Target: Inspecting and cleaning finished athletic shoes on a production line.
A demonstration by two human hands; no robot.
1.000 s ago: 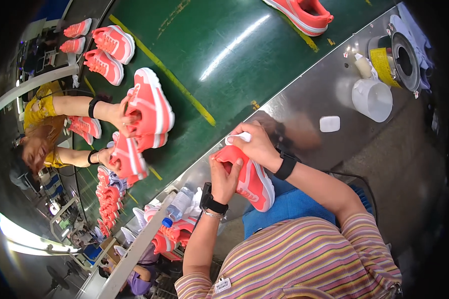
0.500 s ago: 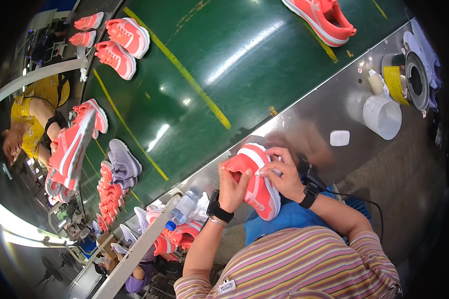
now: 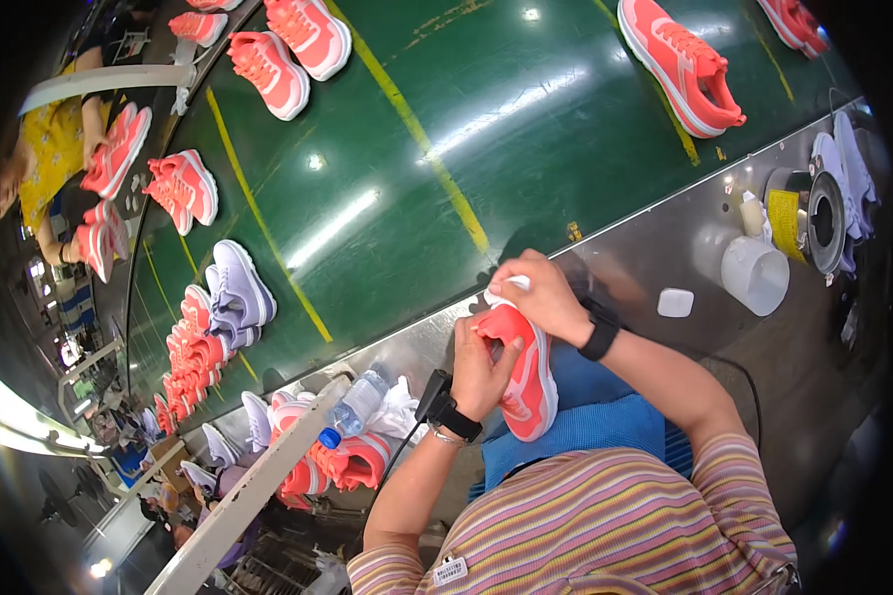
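Observation:
A coral sneaker (image 3: 532,392) with a white sole stands on end over my lap, toe down towards me. My left hand (image 3: 479,369) grips it at the collar, with the thumb and fingers around the edge of the opening. At the far end of the sneaker, my right hand (image 3: 546,295) is closed in a pinch. White shows under its fingertips, but I cannot tell whether that is a small cloth or part of the shoe. Both wrists wear black straps.
Coral sneakers (image 3: 680,69) and lilac sneakers (image 3: 240,288) stand on the green conveyor belt (image 3: 387,198). A water bottle (image 3: 357,405) and more shoes lie left, behind a pale metal bar (image 3: 258,481). Rightward are a white cup (image 3: 754,276) and a tin (image 3: 809,220). Another person holds sneakers.
My right hand has moved from the sneaker's side up to its far end. The left hand keeps its grip. Shoes on the belt have shifted in view, and the other person's sneakers have moved.

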